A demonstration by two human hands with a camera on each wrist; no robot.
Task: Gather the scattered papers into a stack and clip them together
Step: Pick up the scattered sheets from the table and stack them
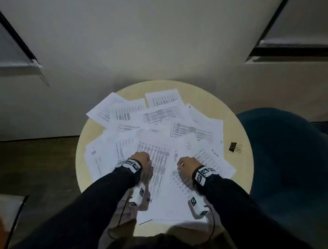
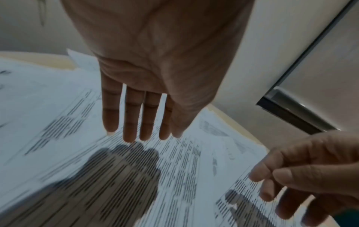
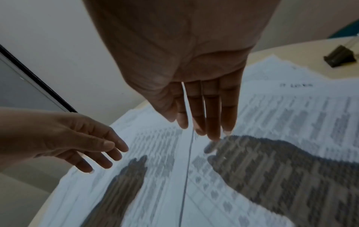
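Loose papers [image 1: 159, 124] overlap across most of the round table [image 1: 95, 125], so bare tabletop shows only along its rim, widest on my right where the black binder clip [image 1: 233, 146] lies alone, apart from the nearest sheet. My left hand [image 1: 140, 158] and my right hand [image 1: 186, 164] hang just above the near sheets with an open strip of paper between them. A blue chair [image 1: 289, 158] crowds the table's right side
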